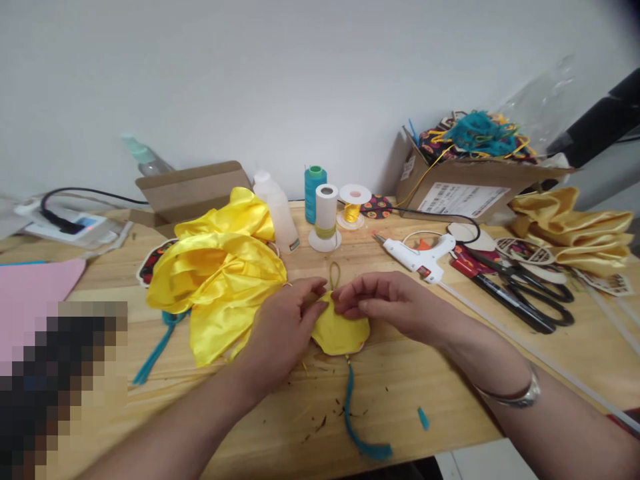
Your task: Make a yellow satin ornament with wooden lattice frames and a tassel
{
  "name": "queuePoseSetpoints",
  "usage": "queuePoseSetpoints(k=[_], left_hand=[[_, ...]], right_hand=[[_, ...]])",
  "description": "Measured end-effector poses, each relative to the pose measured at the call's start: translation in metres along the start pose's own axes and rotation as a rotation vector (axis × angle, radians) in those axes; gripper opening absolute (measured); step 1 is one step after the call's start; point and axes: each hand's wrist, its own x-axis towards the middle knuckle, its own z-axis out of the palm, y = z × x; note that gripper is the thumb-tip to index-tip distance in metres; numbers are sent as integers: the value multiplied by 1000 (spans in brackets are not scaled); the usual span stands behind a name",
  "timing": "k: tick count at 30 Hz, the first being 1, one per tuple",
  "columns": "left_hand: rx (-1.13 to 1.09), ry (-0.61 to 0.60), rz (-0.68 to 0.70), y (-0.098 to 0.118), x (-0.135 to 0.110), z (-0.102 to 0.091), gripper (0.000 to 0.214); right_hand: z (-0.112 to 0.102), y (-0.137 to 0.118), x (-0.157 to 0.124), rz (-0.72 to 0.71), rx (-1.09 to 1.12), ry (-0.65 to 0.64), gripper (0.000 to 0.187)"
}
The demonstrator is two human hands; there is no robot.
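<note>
A flat yellow fabric sachet [344,335] lies on the table between my hands, with a thin olive cord loop [335,275] at its top. From its lower edge hangs a teal tassel [350,407], curving toward the table's front edge. My left hand [285,323] is closed at the sachet's upper left, thumb and fingers on the fabric. Fingers curled, my right hand [387,303] pinches at the upper right near the base of the loop; the exact grip is partly hidden. Shiny yellow satin fabric [225,273] is bunched just left of my left hand.
Behind stand a clear bottle [277,212], a teal thread cone [315,197] and ribbon spools [326,213]. To the right lie a white glue gun [420,257], a marker [505,297] and black scissors [543,283]. A cardboard box [460,190] holds fabric pieces and tassels.
</note>
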Motion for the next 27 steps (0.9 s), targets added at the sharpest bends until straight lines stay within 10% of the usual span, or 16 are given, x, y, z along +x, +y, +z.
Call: queuePoseSetpoints(k=[6, 10, 14, 27], left_hand=[[77, 159, 289, -4, -1, -18, 13], [193, -34, 505, -8, -1, -25, 11], [202, -168, 456, -9, -2, -23, 13], [217, -199, 420, -13, 0, -23, 11]], right_hand=[[-12, -15, -6, -168, -23, 109, 16], [-16, -16, -7, -350, -573, 171, 6], [-17, -8, -5, -479, -888, 27, 6], [-16, -8, -5, -469, -941, -75, 16]])
